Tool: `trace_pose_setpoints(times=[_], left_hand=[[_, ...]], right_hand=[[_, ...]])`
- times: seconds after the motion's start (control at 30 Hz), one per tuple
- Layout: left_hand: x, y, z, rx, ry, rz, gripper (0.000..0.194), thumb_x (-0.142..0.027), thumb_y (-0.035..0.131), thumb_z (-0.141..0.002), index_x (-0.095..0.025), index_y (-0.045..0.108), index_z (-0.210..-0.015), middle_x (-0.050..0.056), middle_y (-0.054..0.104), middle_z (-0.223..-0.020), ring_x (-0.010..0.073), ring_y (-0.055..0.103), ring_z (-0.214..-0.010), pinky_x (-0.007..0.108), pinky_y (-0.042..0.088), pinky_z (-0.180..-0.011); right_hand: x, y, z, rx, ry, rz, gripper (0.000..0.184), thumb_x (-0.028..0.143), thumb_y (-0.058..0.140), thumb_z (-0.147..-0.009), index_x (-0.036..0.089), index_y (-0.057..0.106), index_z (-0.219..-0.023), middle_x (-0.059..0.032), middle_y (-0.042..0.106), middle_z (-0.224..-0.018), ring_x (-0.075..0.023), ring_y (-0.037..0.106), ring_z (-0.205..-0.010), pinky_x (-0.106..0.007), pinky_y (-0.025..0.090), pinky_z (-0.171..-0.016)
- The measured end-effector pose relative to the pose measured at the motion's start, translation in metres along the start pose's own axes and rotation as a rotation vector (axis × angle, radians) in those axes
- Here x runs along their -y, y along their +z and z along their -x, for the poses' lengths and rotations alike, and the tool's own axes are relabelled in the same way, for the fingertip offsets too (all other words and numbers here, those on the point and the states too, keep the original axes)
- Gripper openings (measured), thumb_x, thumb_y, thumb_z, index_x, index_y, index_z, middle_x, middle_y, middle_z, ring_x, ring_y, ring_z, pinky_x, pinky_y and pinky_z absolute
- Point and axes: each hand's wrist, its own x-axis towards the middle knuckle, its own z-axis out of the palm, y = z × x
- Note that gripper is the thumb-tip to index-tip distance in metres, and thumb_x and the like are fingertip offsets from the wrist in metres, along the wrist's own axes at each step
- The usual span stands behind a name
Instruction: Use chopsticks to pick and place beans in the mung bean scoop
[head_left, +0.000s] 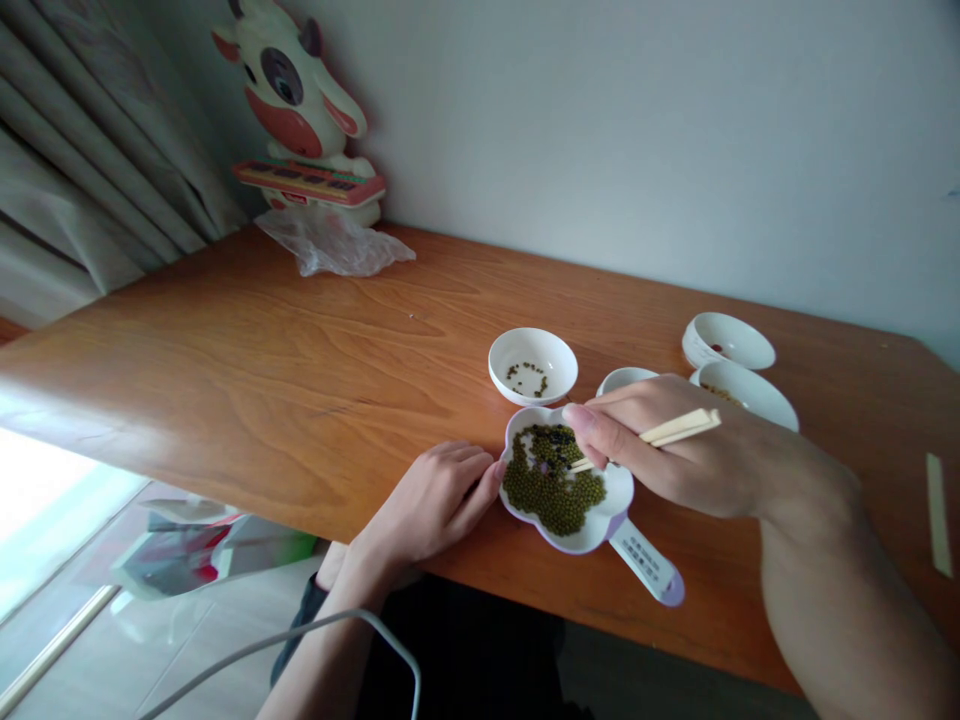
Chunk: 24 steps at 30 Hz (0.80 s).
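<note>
Brown wood tops the table (420, 380) on my remote feed. My right hand (705, 470) hangs over the scalloped dish (618, 492) near the front edge; my left hand (439, 500) touches its rim, whether gripping I cannot tell. Chopsticks (681, 427), pinched in the right, reach its green beans (555, 508).

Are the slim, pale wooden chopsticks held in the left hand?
No, the right hand holds the chopsticks, while the left hand rests beside the white, purple-rimmed, flower-shaped dish.

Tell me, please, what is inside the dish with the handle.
Green beans, dark beans and chopstick tips. The right hand covers part of the dish; what lies behind it is hidden.
</note>
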Motion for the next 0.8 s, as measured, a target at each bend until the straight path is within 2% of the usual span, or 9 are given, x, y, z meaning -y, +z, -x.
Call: trace_pose_setpoints(times=[0.13,0.3,0.47,0.63,0.8], left_hand=[[-0.0005,-0.0004,0.0004,-0.009,-0.001,0.003,0.045,-0.037,0.033,-0.119,-0.020,0.060,-0.087,0.006,0.070,-0.089,0.0197,0.062,-0.079,0.034,0.050,-0.083],[-0.0010,-0.0006,0.0001,-0.009,0.001,0.004,0.045,-0.037,0.034,-0.119,-0.020,0.061,-0.088,0.006,0.070,-0.089,0.0198,0.063,-0.080,0.034,0.051,-0.084],[-0.0010,-0.0010,-0.0001,-0.004,-0.007,0.010,0.044,-0.036,0.035,-0.119,-0.020,0.061,-0.088,0.006,0.070,-0.089,0.0194,0.063,-0.079,0.034,0.051,-0.083],[-0.0007,-0.0002,0.0006,-0.012,-0.002,0.005,0.043,-0.035,0.036,-0.119,-0.020,0.061,-0.087,0.006,0.069,-0.089,0.0193,0.063,-0.079,0.033,0.051,-0.083],[-0.0006,-0.0002,0.0004,-0.024,0.011,-0.012,0.043,-0.034,0.036,-0.118,-0.020,0.062,-0.087,0.006,0.069,-0.088,0.0192,0.062,-0.077,0.033,0.051,-0.081]], right_hand=[[0.0008,-0.0007,-0.0011,0.063,0.006,0.025,0.060,0.056,0.036,-0.115,0.020,0.059,-0.073,0.0005,0.066,-0.064,-0.0157,0.055,-0.063,-0.038,0.029,-0.070],[0.0022,-0.0001,-0.0037,0.050,-0.003,0.046,0.061,0.057,0.035,-0.114,0.020,0.056,-0.071,0.0003,0.064,-0.063,-0.0158,0.052,-0.063,-0.037,0.029,-0.070],[0.0027,-0.0006,-0.0038,0.049,0.007,0.057,0.067,0.061,0.027,-0.114,0.021,0.060,-0.072,-0.0006,0.065,-0.064,-0.0173,0.054,-0.065,-0.038,0.029,-0.072],[0.0029,0.0010,-0.0042,0.047,-0.002,0.054,0.065,0.060,0.029,-0.115,0.021,0.061,-0.073,-0.0008,0.066,-0.065,-0.0172,0.055,-0.065,-0.038,0.029,-0.072],[0.0018,-0.0017,-0.0012,-0.004,-0.009,0.062,0.067,0.062,0.027,-0.114,0.022,0.062,-0.073,-0.0011,0.066,-0.066,-0.0178,0.056,-0.064,-0.037,0.031,-0.070]])
